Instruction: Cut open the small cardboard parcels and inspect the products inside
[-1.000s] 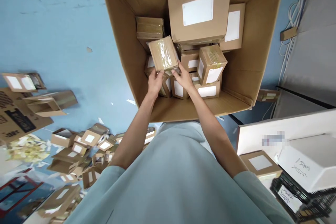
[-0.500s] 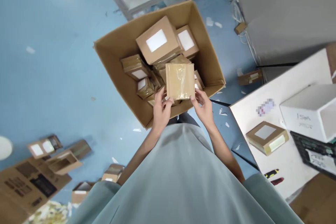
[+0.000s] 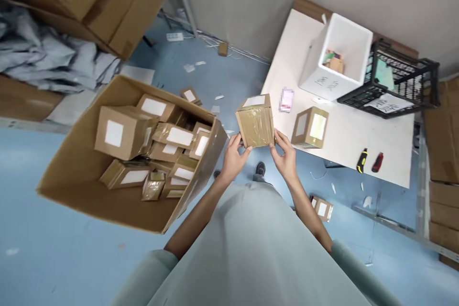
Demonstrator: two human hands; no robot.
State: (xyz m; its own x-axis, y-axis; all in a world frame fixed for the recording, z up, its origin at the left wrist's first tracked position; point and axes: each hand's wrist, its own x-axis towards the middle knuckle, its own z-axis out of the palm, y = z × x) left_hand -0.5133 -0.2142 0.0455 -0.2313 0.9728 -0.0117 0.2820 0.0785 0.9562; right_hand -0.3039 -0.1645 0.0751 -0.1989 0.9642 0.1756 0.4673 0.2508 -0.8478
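Observation:
Between my two hands is a small brown cardboard box [image 3: 256, 122] with clear tape over its near side and a white label on top. My left hand [image 3: 234, 155] grips its lower left corner, fingers curled. At the lower right corner my right hand [image 3: 284, 152] holds it the same way. The box is in the air, close to the near edge of the white table [image 3: 344, 138]. To my left stands a large open carton [image 3: 75, 177] with several taped, white-labelled boxes in it, one big labelled box [image 3: 114, 132] among them.
On the table are another cardboard box [image 3: 310, 126], a white foam bin [image 3: 335, 52], a black crate [image 3: 390, 81], a yellow-black cutter [image 3: 362, 160] and a red one [image 3: 377, 162]. Grey bags [image 3: 50, 55] pile up at far left. A small box [image 3: 322, 209] lies on the blue floor.
My body and view have turned right, towards the white table. The held box has come away from above the large carton, which now lies to my left. Both hands keep hold of it.

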